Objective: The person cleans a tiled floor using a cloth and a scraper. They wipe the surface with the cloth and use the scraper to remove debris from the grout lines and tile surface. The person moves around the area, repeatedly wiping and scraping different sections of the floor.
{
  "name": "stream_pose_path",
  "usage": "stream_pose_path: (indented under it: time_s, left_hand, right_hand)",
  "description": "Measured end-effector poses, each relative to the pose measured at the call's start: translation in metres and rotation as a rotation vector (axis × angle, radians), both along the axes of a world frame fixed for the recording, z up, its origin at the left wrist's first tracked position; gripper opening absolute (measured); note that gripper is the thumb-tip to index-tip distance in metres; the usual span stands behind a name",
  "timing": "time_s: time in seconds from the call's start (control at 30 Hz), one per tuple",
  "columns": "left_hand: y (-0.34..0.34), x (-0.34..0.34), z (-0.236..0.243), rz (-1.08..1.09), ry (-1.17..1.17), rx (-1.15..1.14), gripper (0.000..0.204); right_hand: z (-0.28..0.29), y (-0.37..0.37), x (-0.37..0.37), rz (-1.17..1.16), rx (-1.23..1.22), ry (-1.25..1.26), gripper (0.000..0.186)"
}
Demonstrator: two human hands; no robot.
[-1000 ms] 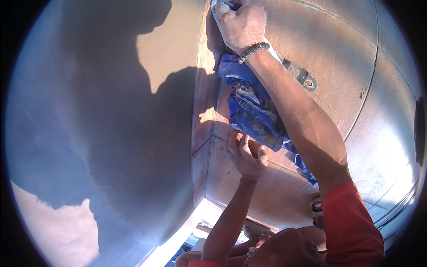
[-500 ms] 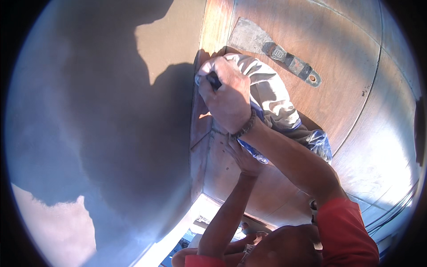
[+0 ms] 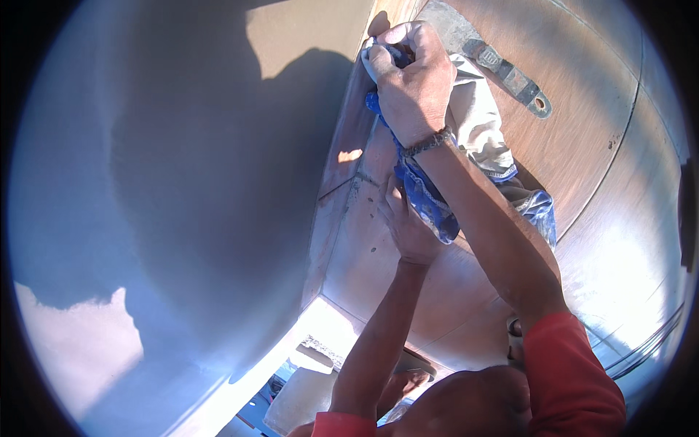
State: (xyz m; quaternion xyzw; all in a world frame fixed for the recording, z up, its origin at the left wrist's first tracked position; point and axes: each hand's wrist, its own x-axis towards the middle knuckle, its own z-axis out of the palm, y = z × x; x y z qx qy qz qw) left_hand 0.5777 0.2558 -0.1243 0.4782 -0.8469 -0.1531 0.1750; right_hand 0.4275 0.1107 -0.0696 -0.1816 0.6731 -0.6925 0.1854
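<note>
My right hand (image 3: 416, 91), with a dark braided bracelet at the wrist, is closed on a white and blue cloth (image 3: 477, 120). Thumb and fingers pinch a bunched part of it at the wooden strip (image 3: 351, 138) along the seam with a smooth grey-brown surface (image 3: 218, 182). The rest of the cloth drapes under my right forearm. Lower down, my left hand (image 3: 413, 229) lies with fingers stretched against the reddish wooden surface (image 3: 364, 255). A blue fold of the cloth hangs over part of that hand and hides some fingers.
A wide-bladed scraper (image 3: 502, 69) lies on the wood just right of my right hand. Thin dark cables (image 3: 648, 346) run at the lower right. A bright white edge (image 3: 320, 320) borders the lower left, and my shadow covers much of the grey-brown surface.
My right hand has moved farther up the strip with the cloth, closer to the scraper's blade. More of the blue part of the cloth shows. The whole view has shifted slightly.
</note>
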Motion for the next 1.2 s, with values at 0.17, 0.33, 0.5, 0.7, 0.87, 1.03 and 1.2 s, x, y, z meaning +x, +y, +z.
stream_pose_path:
  time_s: [0.17, 0.33, 0.5, 0.7, 0.87, 1.03, 1.2]
  left_hand:
    - [0.021, 0.026, -0.034, 0.081, 0.307, 0.227, 0.064]
    - [0.04, 0.061, -0.006, -0.102, 0.099, 0.098, 0.05]
    - [0.112, 0.116, 0.053, 0.337, -0.075, 0.008, 0.043]
    - [0.182, 0.229, 0.036, 0.918, -0.224, -0.016, 0.058]
    - [0.179, 0.266, 0.015, 1.501, -0.171, 0.018, 0.075]
    - [0.153, 0.251, 0.001, 1.761, -0.154, 0.198, 0.083]
    - [0.149, 0.232, -0.005, 1.717, -0.364, 0.226, 0.081]
  right_hand:
    - [0.017, 0.041, 0.066, 0.137, -0.029, -0.124, 0.01]
    - [0.001, 0.062, 0.086, 0.327, -0.151, -0.033, 0.012]
    - [0.017, 0.029, 0.022, 0.157, -0.058, -0.397, 0.013]
    - [0.002, 0.048, 0.09, 0.171, -0.109, 0.01, 0.014]
    - [-0.005, 0.081, 0.119, 0.411, -0.23, -0.142, 0.016]
    - [0.014, 0.046, 0.067, 0.215, -0.048, -0.22, 0.013]
    - [0.007, 0.067, 0.117, 0.184, -0.072, -0.022, 0.012]
